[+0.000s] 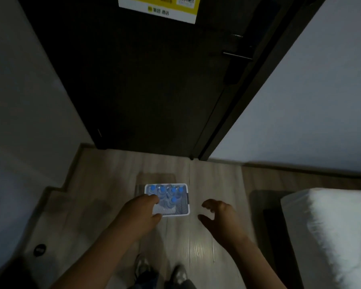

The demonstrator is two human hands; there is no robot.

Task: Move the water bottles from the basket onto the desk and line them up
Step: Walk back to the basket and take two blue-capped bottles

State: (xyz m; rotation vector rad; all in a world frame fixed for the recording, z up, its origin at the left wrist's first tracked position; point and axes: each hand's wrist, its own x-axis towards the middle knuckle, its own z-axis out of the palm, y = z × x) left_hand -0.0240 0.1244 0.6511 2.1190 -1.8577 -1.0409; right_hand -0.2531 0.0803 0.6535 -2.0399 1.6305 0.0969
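Note:
A small white basket (186,205) stands on the pale wooden floor in front of a dark door. Several clear water bottles (172,195) with blue caps stand upright inside it. My left hand (141,212) hovers over the basket's near left corner, fingers and thumb spread apart, holding nothing; it hides part of the basket. My right hand (219,215) is in the air to the right of the basket, fingers loosely curled and empty. No desk is in view.
A dark door (144,80) with a handle (237,55) and a yellow notice (157,8) is straight ahead. White bedding (331,232) is at the right. Grey walls close both sides. My shoes (161,270) are below.

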